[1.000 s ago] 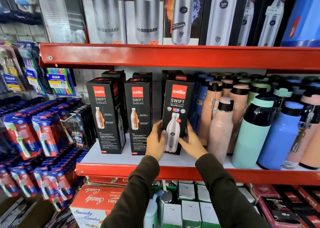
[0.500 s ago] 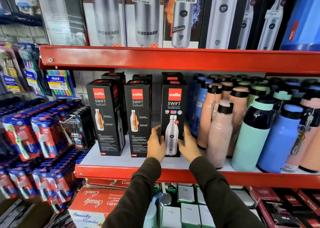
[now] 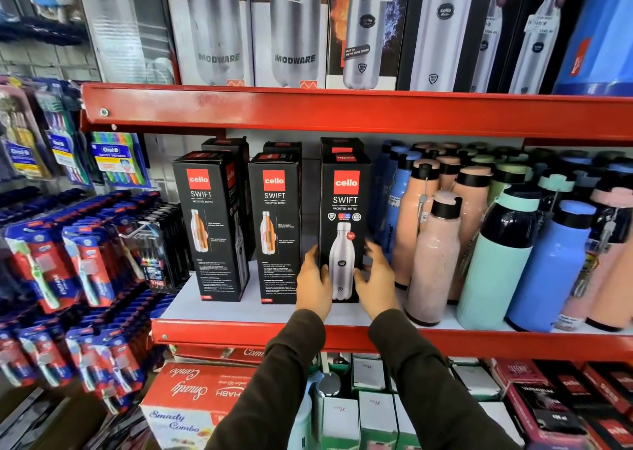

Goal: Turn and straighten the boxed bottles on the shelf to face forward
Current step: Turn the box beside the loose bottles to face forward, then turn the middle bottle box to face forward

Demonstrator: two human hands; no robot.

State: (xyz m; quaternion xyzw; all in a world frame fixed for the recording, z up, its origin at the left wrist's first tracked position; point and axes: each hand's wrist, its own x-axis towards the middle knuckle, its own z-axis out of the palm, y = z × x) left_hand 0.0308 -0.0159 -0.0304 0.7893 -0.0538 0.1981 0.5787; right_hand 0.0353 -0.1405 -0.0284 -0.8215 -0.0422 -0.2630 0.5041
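Note:
Three black Cello Swift bottle boxes stand in a row on the middle shelf [image 3: 239,333]. The right box [image 3: 344,210] stands upright with its steel-bottle front facing me. My left hand [image 3: 313,283] presses its lower left edge and my right hand [image 3: 375,278] cups its lower right edge. The middle box [image 3: 275,227] and the left box [image 3: 210,223] show faces printed with an orange bottle cutaway and text; the left one is turned slightly, its right side visible. More black boxes stand behind them.
Loose pink, mint and blue bottles [image 3: 435,258] crowd the shelf just right of my right hand. Toothbrush packs [image 3: 85,271] hang at the left. Tall boxed steel bottles [image 3: 294,28] fill the upper shelf. Cartons sit on the level below.
The right box went from tilted and lifted to upright on the shelf, pushed back level with its neighbours. Both hands slid down to its lower edges.

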